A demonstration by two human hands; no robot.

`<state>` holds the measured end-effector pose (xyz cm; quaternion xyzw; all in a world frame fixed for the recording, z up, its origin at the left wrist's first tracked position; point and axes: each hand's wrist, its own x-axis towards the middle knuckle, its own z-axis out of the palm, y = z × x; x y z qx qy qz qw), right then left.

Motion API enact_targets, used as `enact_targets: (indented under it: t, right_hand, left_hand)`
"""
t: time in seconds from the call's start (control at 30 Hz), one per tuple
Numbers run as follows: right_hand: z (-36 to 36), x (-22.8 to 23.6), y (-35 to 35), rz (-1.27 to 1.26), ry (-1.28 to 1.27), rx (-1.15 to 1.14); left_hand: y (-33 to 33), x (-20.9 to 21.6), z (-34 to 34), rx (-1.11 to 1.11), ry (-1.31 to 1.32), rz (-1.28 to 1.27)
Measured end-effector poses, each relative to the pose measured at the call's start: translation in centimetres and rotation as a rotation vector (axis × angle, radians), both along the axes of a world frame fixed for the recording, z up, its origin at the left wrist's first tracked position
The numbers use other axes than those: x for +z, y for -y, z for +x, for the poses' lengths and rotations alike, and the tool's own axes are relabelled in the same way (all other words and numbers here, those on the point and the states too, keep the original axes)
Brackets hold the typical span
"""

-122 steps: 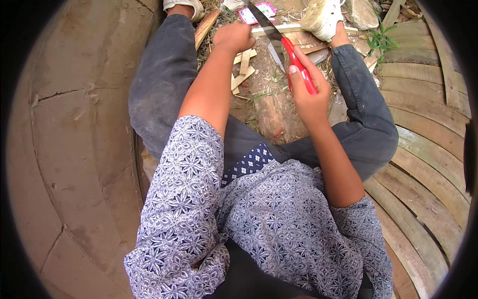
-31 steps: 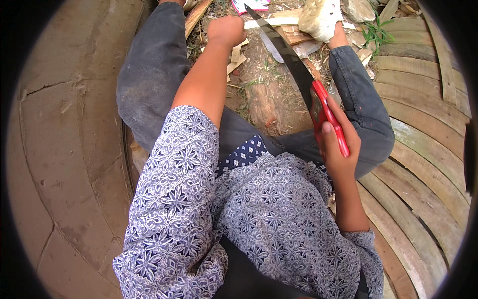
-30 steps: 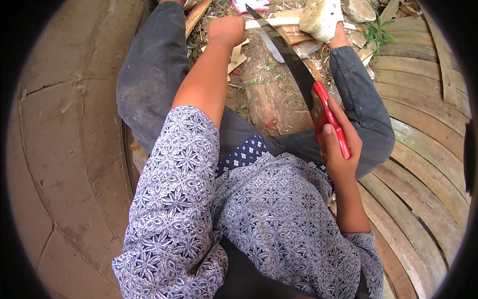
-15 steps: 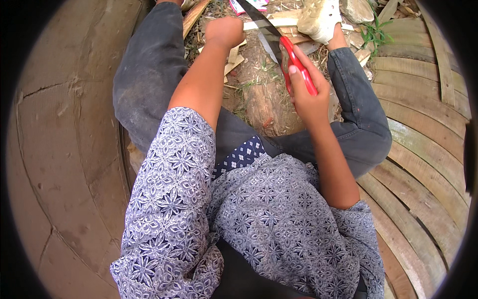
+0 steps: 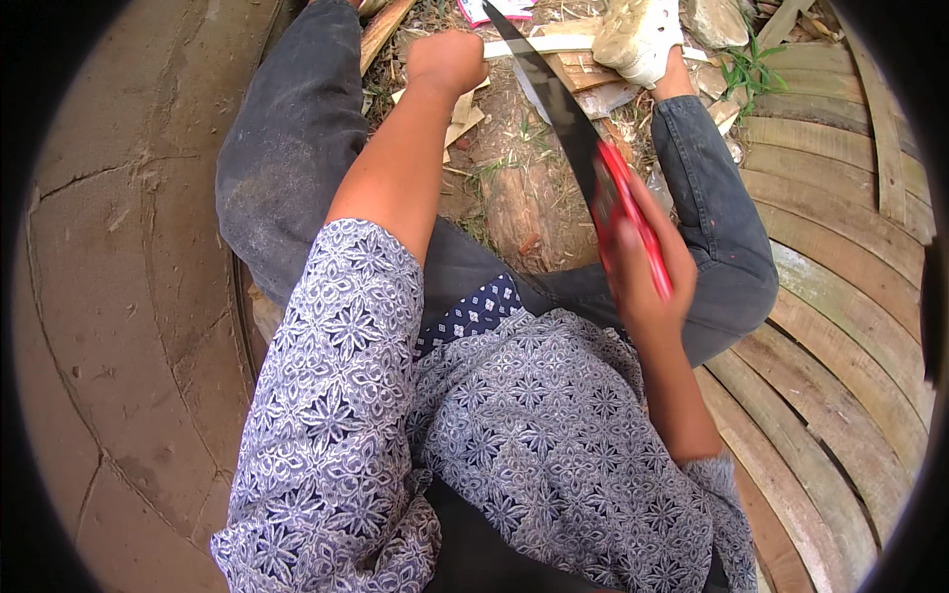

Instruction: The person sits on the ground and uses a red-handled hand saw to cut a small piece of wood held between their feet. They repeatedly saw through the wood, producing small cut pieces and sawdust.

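Note:
My right hand [image 5: 652, 262] is wrapped round the red handle of a handsaw [image 5: 556, 94]. The dark blade slants up and to the left, its tip near the top edge, and it crosses a thin pale wooden strip [image 5: 568, 42]. My left hand [image 5: 447, 63] is closed in a fist at the strip's left end, its fingers hidden from above. Toward the right, the strip runs under my pale, dirty shoe [image 5: 633, 42]. Whether the saw's teeth touch the wood I cannot tell.
Beneath the saw lies a weathered log [image 5: 519, 212] among dry grass and wood scraps [image 5: 465, 124]. Slatted boards [image 5: 820, 212] fill the right side, and a cracked brown surface [image 5: 129, 296] the left. A stone [image 5: 717, 22] and a green plant [image 5: 753, 71] sit beside my shoe.
My right hand has drawn the saw back toward my body and slightly right, so more blade shows. My left hand and the strip stay in place.

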<state>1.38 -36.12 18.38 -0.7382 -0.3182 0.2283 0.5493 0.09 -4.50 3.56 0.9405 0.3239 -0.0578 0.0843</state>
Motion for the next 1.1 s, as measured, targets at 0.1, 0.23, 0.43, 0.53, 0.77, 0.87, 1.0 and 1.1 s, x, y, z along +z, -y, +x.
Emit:
enact_targets:
  t: [0.1, 0.23, 0.43, 0.53, 0.77, 0.87, 1.0, 1.1]
  right_hand:
    - [3.8, -4.8, -9.1, 0.057, 0.1, -0.038]
    - [4.6, -5.4, -11.5, 0.111, -0.035, -0.019]
    - [2.2, -9.5, -6.7, 0.134, 0.153, 0.019]
    - [0.8, -8.9, -2.6, 0.066, 0.192, 0.021]
    - [-1.6, -0.9, 2.7, -0.17, -0.21, -0.069]
    - [-2.1, -1.5, 1.8, -0.072, -0.127, -0.047]
    - [1.2, -5.1, -3.4, 0.143, 0.254, 0.006]
    - [3.8, -6.1, -7.7, 0.123, -0.001, -0.062]
  left_hand:
    - [0.2, -0.3, 1.1, -0.033, 0.006, -0.003]
    - [0.0, 0.2, 0.7, -0.001, -0.004, -0.036]
    - [-0.1, 0.2, 1.0, -0.031, -0.002, -0.032]
    - [-0.5, 0.1, 0.7, -0.033, 0.02, -0.035]
    - [-0.8, -0.7, 0.5, -0.003, 0.016, -0.003]
    - [-0.5, -0.1, 0.5, -0.005, -0.009, -0.042]
    - [-0.3, -0.9, 0.4, 0.001, 0.022, -0.007]
    - [-1.7, -0.8, 1.4, -0.013, 0.036, 0.034]
